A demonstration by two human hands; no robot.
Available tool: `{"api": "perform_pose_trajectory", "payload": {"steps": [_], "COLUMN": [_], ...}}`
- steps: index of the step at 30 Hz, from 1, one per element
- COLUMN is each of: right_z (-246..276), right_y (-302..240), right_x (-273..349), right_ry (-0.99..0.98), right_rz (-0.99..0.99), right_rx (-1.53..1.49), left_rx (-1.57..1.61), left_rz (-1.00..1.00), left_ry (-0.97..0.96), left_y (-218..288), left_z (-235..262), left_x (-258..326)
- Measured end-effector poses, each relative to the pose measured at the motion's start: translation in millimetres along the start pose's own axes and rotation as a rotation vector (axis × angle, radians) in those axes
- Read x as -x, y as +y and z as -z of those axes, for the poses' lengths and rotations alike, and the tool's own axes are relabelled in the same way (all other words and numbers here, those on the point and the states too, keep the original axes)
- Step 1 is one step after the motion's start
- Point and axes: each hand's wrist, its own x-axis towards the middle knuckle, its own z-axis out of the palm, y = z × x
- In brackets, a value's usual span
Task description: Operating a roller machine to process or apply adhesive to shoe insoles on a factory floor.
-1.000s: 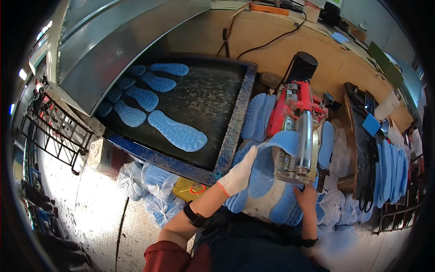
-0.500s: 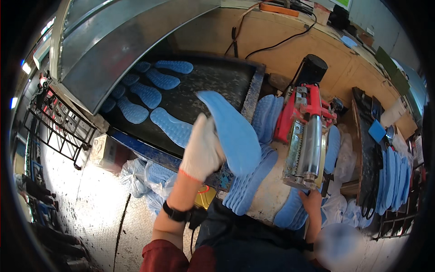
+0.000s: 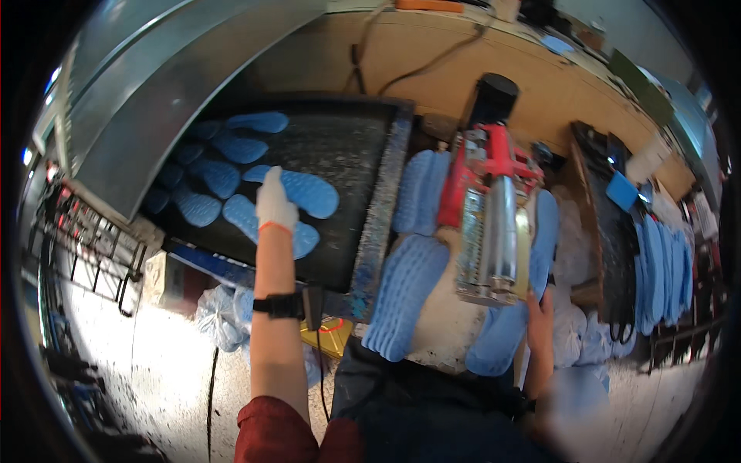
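Note:
My left hand [image 3: 274,204], in a white glove, reaches over the black belt with its fingers closed at the narrow end of a blue insole [image 3: 312,193]. That insole lies flat or nearly so on the belt. Just below it, another blue insole [image 3: 306,241] is partly covered by the glove. My bare right hand [image 3: 539,328] is at the front right of the roller machine [image 3: 503,231], fingertips at the lower end of an upright blue insole [image 3: 545,235]. Beside this hand a small stack of insoles [image 3: 492,343] rests on the bench.
Several more insoles lie at the left of the belt tray [image 3: 324,143], below a metal hood [image 3: 185,69]. Stacked insoles [image 3: 405,297] stand between tray and machine. At right, a black-edged shelf [image 3: 610,247] and further hanging insoles [image 3: 662,266] flank the bench. Plastic bags [image 3: 218,318] sit on the floor.
My left hand has carried its insole left and down onto the belt. My right hand has shifted to the lower end of the upright insole. The whole view has swung slightly right.

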Motion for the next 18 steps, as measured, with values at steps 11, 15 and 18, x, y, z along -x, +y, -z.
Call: {"api": "perform_pose_trajectory", "payload": {"steps": [11,15,18], "right_z": [-0.2,-3.2,10.2], "right_y": [-87.9,-96.4,-74.5], "right_x": [-43.7,-30.0,-18.9], "right_ry": [0.124,-0.038,-0.042], "right_rz": [0.745,0.610,0.549], "right_rx": [0.750,0.522,0.337], "left_rx": [0.475,0.445,0.382], "left_rz": [-0.467,-0.524,-0.438], "left_ry": [-0.775,-0.925,-0.973], "left_y": [43.7,40.6,34.1], "left_z": [-86.6,-114.0,-120.7], "left_x": [232.1,259.9,259.5]}}
